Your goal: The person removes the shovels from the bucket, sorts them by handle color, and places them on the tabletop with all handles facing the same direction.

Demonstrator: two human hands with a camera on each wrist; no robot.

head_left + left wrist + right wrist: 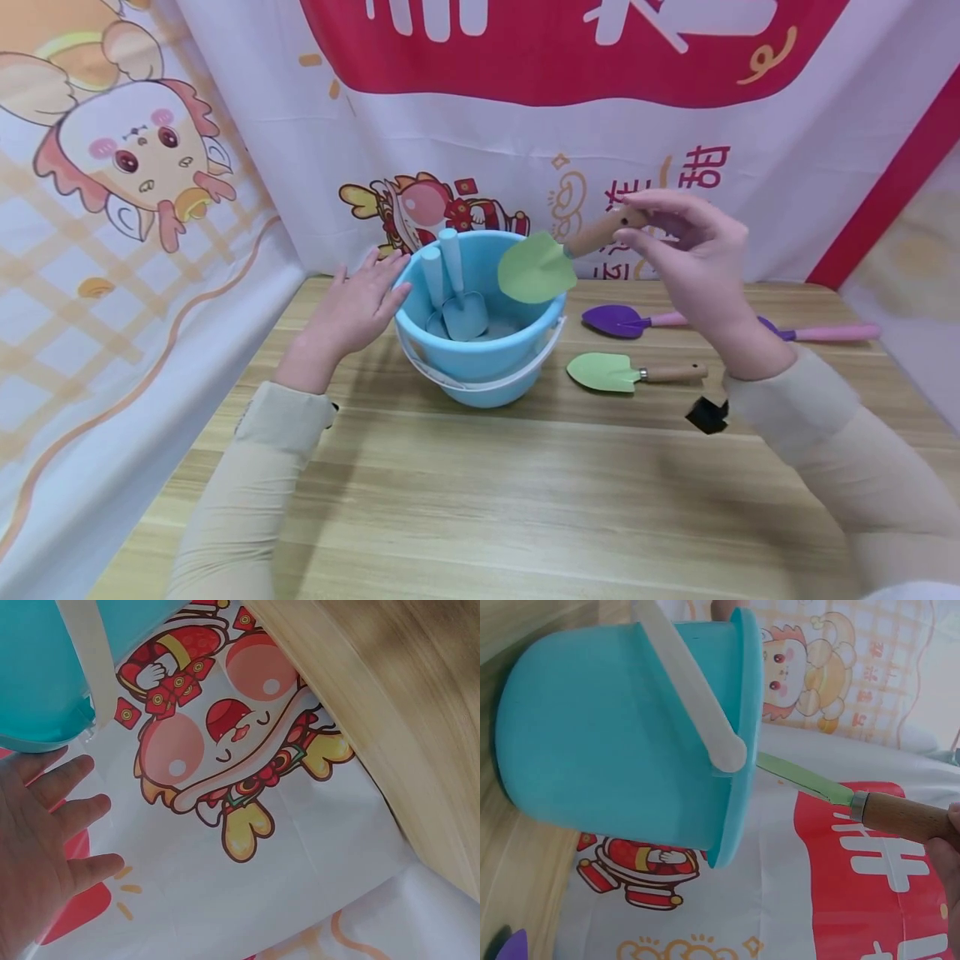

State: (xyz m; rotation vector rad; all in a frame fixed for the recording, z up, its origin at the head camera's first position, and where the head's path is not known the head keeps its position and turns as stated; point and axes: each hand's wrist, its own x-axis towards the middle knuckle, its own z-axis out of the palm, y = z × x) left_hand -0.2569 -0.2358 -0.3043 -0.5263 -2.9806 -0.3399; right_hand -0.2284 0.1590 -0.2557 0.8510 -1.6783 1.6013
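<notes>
A light-blue bucket (480, 367) with a white handle stands on the wooden table, two blue toy shovels (463, 312) leaning inside it. My right hand (693, 267) pinches the wooden grip of a green trowel (536, 268), whose blade tilts down over the bucket's right rim. In the right wrist view the green blade (802, 778) partly passes behind the bucket's rim. My left hand (352, 304) touches the bucket's left rim with its fingers spread and fairly straight; the left wrist view shows these fingers (71, 814) beside the rim.
Right of the bucket lies a second green trowel (603, 372) with a wooden grip. Behind it are two purple trowels with pink handles, one purple blade (615, 321) pointing left; my right forearm partly covers them. Printed cloth (300, 150) hangs behind and at the left of the table (480, 500).
</notes>
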